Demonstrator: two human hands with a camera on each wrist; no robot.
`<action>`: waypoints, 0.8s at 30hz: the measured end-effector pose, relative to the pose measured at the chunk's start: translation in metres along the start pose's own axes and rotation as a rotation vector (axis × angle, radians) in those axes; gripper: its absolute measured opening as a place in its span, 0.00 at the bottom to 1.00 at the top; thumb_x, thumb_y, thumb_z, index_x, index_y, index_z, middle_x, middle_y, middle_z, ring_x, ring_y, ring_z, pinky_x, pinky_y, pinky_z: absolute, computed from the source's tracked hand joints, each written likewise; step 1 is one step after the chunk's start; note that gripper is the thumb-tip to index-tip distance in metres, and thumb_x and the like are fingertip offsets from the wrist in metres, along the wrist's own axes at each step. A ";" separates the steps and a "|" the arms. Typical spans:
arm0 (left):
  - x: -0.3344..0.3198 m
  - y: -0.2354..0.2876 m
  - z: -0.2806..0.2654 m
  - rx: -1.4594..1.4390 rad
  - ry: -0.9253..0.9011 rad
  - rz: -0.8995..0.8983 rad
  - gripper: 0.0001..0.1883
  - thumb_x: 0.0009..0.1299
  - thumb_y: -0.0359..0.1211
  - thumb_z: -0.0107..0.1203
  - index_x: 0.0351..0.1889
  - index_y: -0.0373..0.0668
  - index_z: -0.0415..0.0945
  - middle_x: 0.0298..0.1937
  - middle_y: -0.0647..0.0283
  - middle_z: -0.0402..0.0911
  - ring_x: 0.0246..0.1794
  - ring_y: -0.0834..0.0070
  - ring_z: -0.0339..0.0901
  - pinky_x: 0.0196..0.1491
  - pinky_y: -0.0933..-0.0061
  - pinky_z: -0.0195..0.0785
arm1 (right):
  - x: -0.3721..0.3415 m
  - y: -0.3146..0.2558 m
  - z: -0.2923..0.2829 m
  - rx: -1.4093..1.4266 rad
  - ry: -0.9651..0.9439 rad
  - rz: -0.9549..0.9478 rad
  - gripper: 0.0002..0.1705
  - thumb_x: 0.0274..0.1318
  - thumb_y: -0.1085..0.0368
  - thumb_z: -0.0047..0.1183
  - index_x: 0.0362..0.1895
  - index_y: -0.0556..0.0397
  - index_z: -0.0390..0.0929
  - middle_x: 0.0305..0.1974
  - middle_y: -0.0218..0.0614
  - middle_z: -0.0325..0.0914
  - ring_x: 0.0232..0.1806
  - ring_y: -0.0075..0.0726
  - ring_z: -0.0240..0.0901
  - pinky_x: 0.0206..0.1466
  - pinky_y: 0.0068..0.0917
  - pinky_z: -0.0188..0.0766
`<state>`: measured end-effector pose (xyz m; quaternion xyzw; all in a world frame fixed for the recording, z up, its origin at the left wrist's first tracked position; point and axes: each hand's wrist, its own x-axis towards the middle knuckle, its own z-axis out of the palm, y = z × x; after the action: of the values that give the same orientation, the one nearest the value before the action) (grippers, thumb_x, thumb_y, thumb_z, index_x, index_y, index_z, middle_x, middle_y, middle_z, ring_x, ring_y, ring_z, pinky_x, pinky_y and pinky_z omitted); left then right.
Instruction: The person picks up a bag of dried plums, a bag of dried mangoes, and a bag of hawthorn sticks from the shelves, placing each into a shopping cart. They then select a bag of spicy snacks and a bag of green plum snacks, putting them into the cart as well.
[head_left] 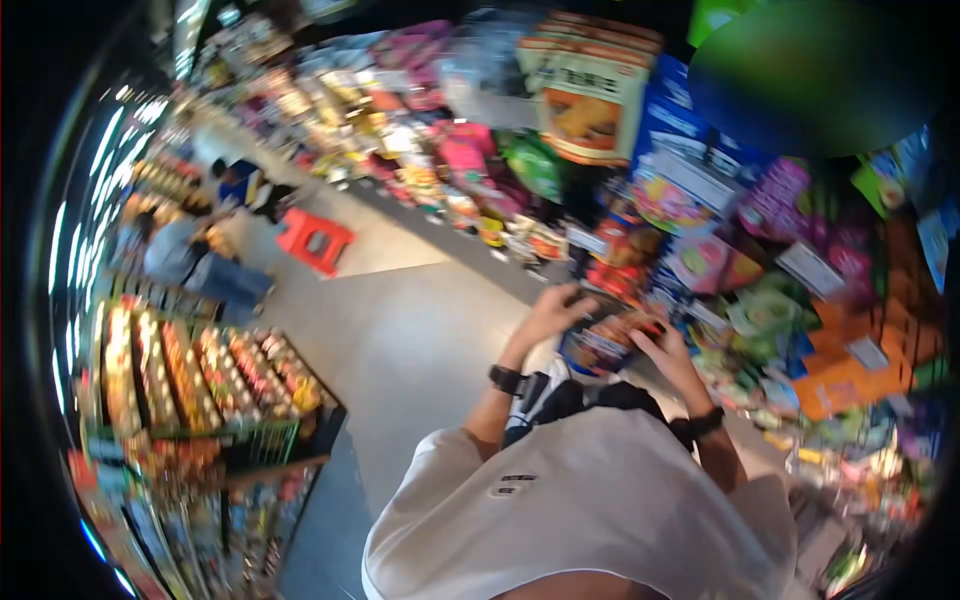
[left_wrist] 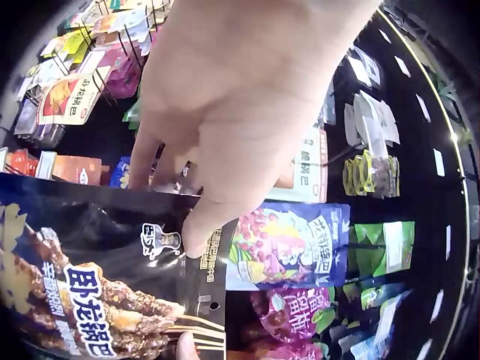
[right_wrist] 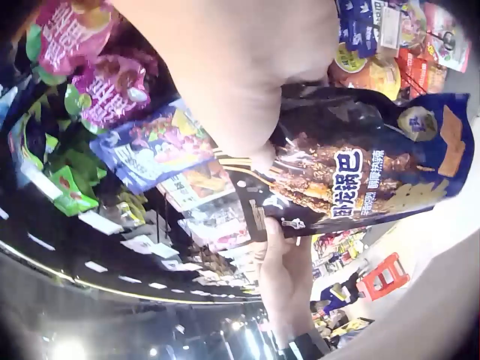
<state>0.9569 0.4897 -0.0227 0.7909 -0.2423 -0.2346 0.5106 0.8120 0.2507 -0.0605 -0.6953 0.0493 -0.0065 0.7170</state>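
Rack (left_wrist: 412,174) of hanging packets (left_wrist: 289,244) beyond the fingers, probably hung for easy picking. Dark snack bag (right_wrist: 337,161) under both thumbs: left hand (left_wrist: 225,112) and right hand (right_wrist: 232,75) pinch one end, presumably to steady it. Small hole (left_wrist: 215,306) between the thumbs.

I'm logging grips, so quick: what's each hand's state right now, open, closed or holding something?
Left hand: holding, pinches the black bag by its edge.
Right hand: holding, grips the same bag.
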 end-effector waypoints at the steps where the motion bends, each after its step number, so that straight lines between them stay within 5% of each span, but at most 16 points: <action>1: 0.010 -0.027 0.004 -0.199 0.064 0.093 0.17 0.74 0.39 0.63 0.49 0.33 0.81 0.38 0.58 0.88 0.37 0.78 0.80 0.41 0.70 0.74 | 0.005 -0.002 0.002 0.158 -0.048 0.092 0.26 0.69 0.67 0.59 0.67 0.60 0.69 0.60 0.35 0.76 0.59 0.26 0.73 0.65 0.27 0.68; 6: 0.033 -0.060 -0.013 -0.434 0.031 -0.006 0.15 0.75 0.35 0.62 0.50 0.31 0.79 0.41 0.60 0.87 0.40 0.82 0.78 0.42 0.73 0.73 | 0.007 0.029 -0.006 0.046 -0.016 0.139 0.23 0.72 0.64 0.55 0.66 0.59 0.69 0.57 0.38 0.78 0.61 0.31 0.75 0.66 0.29 0.70; 9: 0.062 -0.076 -0.019 -0.080 0.282 -0.059 0.14 0.73 0.34 0.64 0.45 0.30 0.82 0.36 0.61 0.87 0.35 0.83 0.78 0.38 0.72 0.73 | -0.005 0.020 -0.014 0.044 -0.017 0.171 0.19 0.74 0.64 0.52 0.62 0.61 0.73 0.53 0.39 0.81 0.56 0.32 0.78 0.63 0.30 0.72; 10: 0.070 -0.085 -0.022 -0.124 0.258 -0.160 0.12 0.74 0.33 0.63 0.45 0.31 0.83 0.35 0.65 0.87 0.35 0.83 0.78 0.39 0.74 0.73 | -0.011 0.019 -0.015 0.063 0.011 0.200 0.18 0.74 0.64 0.52 0.62 0.61 0.73 0.53 0.39 0.81 0.56 0.32 0.78 0.63 0.31 0.73; 14: 0.087 -0.086 -0.031 -0.471 0.090 0.004 0.09 0.75 0.31 0.62 0.46 0.33 0.85 0.40 0.72 0.86 0.37 0.88 0.76 0.43 0.81 0.70 | -0.030 0.016 -0.014 0.090 0.098 0.298 0.17 0.76 0.64 0.49 0.61 0.61 0.74 0.51 0.41 0.81 0.55 0.34 0.79 0.62 0.31 0.74; 24: 0.110 -0.096 -0.036 -0.534 0.012 0.039 0.08 0.74 0.29 0.62 0.46 0.35 0.86 0.36 0.76 0.84 0.33 0.92 0.72 0.37 0.85 0.65 | -0.051 0.003 0.006 0.053 0.175 0.374 0.17 0.78 0.61 0.45 0.58 0.61 0.76 0.48 0.42 0.83 0.54 0.35 0.81 0.61 0.31 0.75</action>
<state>1.0778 0.4806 -0.1116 0.6248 -0.1840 -0.2754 0.7071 0.7611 0.2610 -0.0600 -0.6517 0.2395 0.0649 0.7168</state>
